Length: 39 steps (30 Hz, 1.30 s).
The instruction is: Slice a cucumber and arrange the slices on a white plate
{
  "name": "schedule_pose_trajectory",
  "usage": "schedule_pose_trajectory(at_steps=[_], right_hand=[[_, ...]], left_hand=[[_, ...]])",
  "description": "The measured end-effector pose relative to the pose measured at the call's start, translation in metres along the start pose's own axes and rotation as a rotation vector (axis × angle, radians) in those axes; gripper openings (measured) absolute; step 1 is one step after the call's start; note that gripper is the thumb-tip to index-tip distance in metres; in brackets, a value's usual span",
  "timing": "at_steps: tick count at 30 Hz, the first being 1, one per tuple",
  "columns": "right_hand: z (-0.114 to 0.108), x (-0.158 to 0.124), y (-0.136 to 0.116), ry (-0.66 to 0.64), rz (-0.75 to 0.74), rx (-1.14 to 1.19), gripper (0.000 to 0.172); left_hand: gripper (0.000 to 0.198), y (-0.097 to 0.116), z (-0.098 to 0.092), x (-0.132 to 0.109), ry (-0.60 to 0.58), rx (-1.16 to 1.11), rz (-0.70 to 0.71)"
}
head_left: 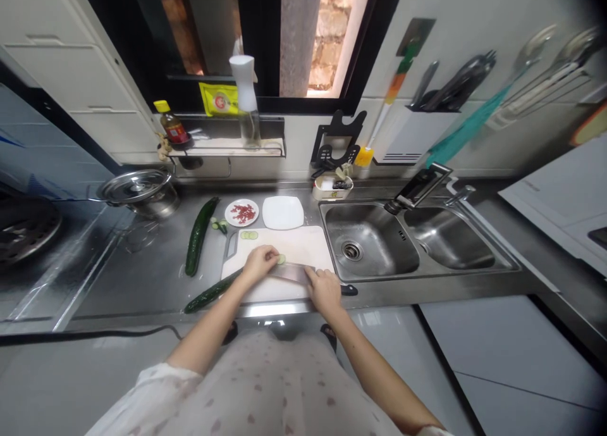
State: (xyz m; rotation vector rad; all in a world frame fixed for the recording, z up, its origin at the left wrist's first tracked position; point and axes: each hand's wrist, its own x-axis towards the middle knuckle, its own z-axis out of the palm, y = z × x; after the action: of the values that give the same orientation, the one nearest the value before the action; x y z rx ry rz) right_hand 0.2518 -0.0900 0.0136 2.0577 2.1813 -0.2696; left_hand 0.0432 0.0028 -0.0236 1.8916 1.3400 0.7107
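Note:
My left hand (pixel 258 263) is over the white cutting board (pixel 308 243), its fingertips pinched at a thin cucumber slice (pixel 281 259). My right hand (pixel 325 290) is closed on a kitchen knife (pixel 291 272); its wide blade points left, just below the slice, and the black handle end sticks out at the right. A cut cucumber (pixel 211 295) lies partly beneath my left forearm, with its right end hidden. Several overlapping cucumber slices (pixel 249 235) lie at the board's upper left corner.
Behind the board stand a plate (pixel 229 216) of chopped red bits and a white square plate (pixel 283 212). A whole cucumber (pixel 199 236) and small cucumber pieces (pixel 219 225) lie left. A steel pot (pixel 142 192) stands farther left; a double sink (pixel 370 243) is right.

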Motion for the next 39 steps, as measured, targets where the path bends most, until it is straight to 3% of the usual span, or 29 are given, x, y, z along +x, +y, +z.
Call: schedule_pose_trajectory(at_steps=[5, 11, 17, 26, 39], right_hand=[[0.005, -0.001, 0.007, 0.001, 0.014, 0.005, 0.043], [0.010, -0.001, 0.012, 0.031, 0.057, 0.010, 0.045], [0.013, -0.001, 0.015, 0.045, 0.060, 0.047, 0.046], [0.015, -0.002, 0.019, 0.018, 0.098, 0.057, 0.046], [0.014, -0.002, 0.020, 0.034, 0.092, 0.076, 0.044]], left_hand=[[0.020, -0.012, -0.004, 0.004, 0.128, -0.003, -0.143], [0.013, -0.044, -0.010, 0.022, 0.305, -0.065, -0.296], [0.020, -0.066, -0.018, 0.040, 0.373, 0.033, -0.405], [0.027, -0.074, -0.018, 0.060, 0.344, 0.160, -0.474], [0.023, -0.071, -0.017, 0.061, 0.226, 0.409, -0.388]])
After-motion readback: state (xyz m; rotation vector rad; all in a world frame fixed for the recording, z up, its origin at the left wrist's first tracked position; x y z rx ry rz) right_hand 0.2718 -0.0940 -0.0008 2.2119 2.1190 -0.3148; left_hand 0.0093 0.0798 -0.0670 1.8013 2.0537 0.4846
